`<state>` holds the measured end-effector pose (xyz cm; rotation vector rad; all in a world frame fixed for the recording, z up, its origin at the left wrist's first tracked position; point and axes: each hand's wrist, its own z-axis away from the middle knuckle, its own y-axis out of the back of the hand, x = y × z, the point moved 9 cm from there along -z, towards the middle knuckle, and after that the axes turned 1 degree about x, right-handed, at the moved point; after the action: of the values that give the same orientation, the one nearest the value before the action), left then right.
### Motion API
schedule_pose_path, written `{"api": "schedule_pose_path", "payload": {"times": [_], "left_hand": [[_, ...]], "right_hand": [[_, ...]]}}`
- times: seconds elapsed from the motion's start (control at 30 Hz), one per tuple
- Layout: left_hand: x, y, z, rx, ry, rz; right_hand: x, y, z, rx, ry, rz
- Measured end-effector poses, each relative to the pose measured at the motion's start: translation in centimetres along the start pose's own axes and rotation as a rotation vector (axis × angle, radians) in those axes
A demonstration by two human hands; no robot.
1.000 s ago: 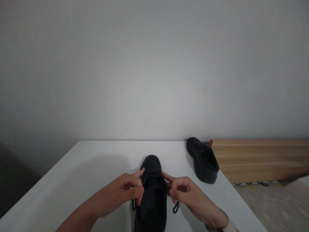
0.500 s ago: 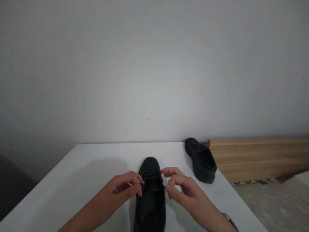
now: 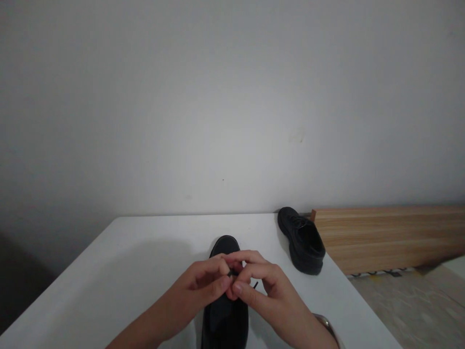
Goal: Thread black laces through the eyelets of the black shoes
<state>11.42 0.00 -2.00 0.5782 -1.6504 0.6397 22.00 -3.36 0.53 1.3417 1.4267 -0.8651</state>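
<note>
A black shoe (image 3: 225, 320) rests on the white table before me, its toe pointing away. Above its lacing my left hand (image 3: 203, 283) and my right hand (image 3: 259, 286) meet, fingertips almost touching. Both pinch the dark shoelace (image 3: 231, 274), a bit of which shows between the fingers. One lace end (image 3: 256, 285) sticks out beside the right hand's fingers. The hands hide most of the lacing and the shoe's tongue.
A second black lace-up shoe (image 3: 302, 241) stands at the table's back right edge. The white table (image 3: 145, 257) meets a plain wall (image 3: 225, 121). Past its right edge lie a wood-grain panel (image 3: 385, 237) and the floor (image 3: 410, 305).
Both hands have moved inward from the shoe's two sides and come together over the lacing, bringing the lace with them. Neither shoe has visibly shifted.
</note>
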Motion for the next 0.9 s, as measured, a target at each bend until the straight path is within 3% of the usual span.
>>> {"api": "schedule_pose_path", "payload": {"times": [0.23,0.37,0.47,0.67,0.77,0.9], "left_hand": [[-0.2,-0.6,-0.8,-0.07,-0.024,0.03],[0.1,0.0,-0.9,-0.052,-0.016,0.017],[-0.1,1.9,-0.9,0.031,-0.003,0.001],[-1.1,6.5,0.3,0.286,-0.002,0.042],[-1.8,7.4,1.0,0.369,0.011,0.129],[-2.9,8.5,1.5,0.455,0.05,0.201]], "right_hand": [[0.7,0.4,-0.6,-0.036,-0.015,-0.057],[1.6,1.2,-0.7,0.01,-0.034,-0.187],[3.4,2.2,-0.6,0.106,-0.071,-0.333],[8.1,5.2,0.3,0.416,-0.092,-0.613],[9.1,5.9,0.8,0.505,-0.071,-0.719],[9.2,5.7,1.2,0.522,-0.093,-0.79]]}}
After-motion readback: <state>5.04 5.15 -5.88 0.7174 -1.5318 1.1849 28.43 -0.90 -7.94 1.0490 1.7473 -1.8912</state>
